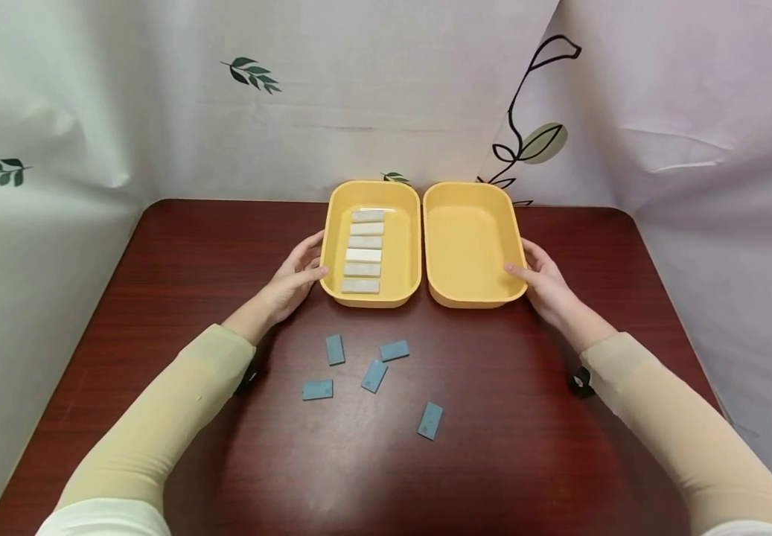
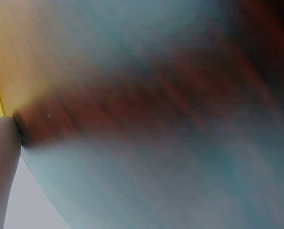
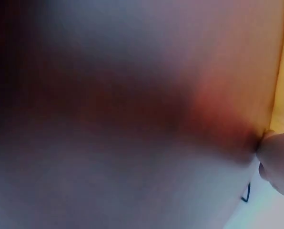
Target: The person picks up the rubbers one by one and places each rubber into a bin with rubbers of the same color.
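Two yellow plastic trays stand side by side at the back of the table. My left hand (image 1: pixel 286 284) holds the left tray (image 1: pixel 401 246) by its outer side, thumb at the rim and fingers along the wall. In that tray lies a column of several white and pale grey rectangular tiles (image 1: pixel 363 255). The right tray (image 1: pixel 471 238) has nothing in it. My right hand (image 1: pixel 549 286) grips its outer edge, with the thumb over the rim and the other fingers outside. Each wrist view catches only a finger beside a yellow edge.
Several blue-grey rectangular tiles lie scattered in front of the trays, one (image 1: pixel 430 420) nearest me and another (image 1: pixel 317 389) to the left. Behind the dark red-brown table (image 1: pixel 506 447) hangs a pale curtain (image 1: pixel 332 97) with leaf prints, close to the trays' far rims.
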A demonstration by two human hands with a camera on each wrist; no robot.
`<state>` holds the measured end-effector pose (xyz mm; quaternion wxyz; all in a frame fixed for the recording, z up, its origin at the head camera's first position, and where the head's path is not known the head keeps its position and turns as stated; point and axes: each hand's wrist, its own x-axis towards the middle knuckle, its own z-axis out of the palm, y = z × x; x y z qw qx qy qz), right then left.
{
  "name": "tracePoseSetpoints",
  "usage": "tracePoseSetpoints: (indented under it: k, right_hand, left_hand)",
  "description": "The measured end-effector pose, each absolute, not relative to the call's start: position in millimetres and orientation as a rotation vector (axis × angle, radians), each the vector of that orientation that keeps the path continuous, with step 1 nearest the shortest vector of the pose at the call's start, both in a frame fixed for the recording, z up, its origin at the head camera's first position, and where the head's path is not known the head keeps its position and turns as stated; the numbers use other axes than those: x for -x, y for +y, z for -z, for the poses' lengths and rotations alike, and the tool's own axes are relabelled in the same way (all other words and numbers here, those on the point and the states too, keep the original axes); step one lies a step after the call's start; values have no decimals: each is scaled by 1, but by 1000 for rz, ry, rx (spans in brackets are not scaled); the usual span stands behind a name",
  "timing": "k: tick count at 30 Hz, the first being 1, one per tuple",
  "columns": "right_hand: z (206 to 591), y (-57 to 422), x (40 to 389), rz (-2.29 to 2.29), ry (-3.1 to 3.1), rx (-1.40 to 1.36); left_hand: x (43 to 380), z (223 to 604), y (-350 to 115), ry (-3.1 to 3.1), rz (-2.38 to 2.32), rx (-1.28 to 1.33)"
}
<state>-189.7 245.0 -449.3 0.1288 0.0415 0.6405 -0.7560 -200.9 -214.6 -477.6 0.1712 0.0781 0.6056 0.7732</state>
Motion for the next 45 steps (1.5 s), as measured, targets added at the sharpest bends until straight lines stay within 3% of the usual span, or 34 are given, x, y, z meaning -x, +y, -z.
tracePoseSetpoints:
  k: [20, 31, 45]
  right_hand:
    - [461, 246, 184, 2273, 1764, 4]
    - [462, 246, 184, 2277, 1767, 2]
    - [463, 246, 184, 2294, 1772, -3]
  left_hand:
    - [193, 470, -221, 1723, -2144, -173]
    - [147, 458, -239, 1935, -1864, -191]
    - [91, 462, -253, 2245, -1648, -443]
